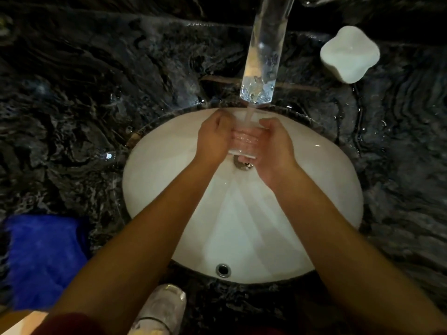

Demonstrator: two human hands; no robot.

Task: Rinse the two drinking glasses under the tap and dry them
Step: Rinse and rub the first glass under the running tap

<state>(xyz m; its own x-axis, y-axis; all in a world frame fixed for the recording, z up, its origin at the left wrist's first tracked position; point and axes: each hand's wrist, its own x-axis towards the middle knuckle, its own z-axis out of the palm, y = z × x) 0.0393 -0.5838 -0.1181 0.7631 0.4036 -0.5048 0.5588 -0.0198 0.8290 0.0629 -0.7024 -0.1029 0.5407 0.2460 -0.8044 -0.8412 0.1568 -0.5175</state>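
Both hands hold one drinking glass (243, 141) over the white basin (314, 213), directly beneath the stream from the tap (264, 52). The left hand (212, 139) is curled around the glass's left wall and the right hand (275, 141) around its right wall, fingers wrapped and pressed to the sides, so the glass is clamped between the two palms. The glass appears to lie tilted, long axis running roughly away from the person, with one end showing as a bright edge above the drain (243, 164); which end is the mouth cannot be told for certain. Judgement: wet clear glass is rigid, fragile and slippery, light enough for one hand; the mid-wall grip is sound, the rim should be spared. The second glass (162, 310) stands on the dark marble counter (84, 81) at the near edge, untouched. A blue cloth (43, 257) lies left, well apart.
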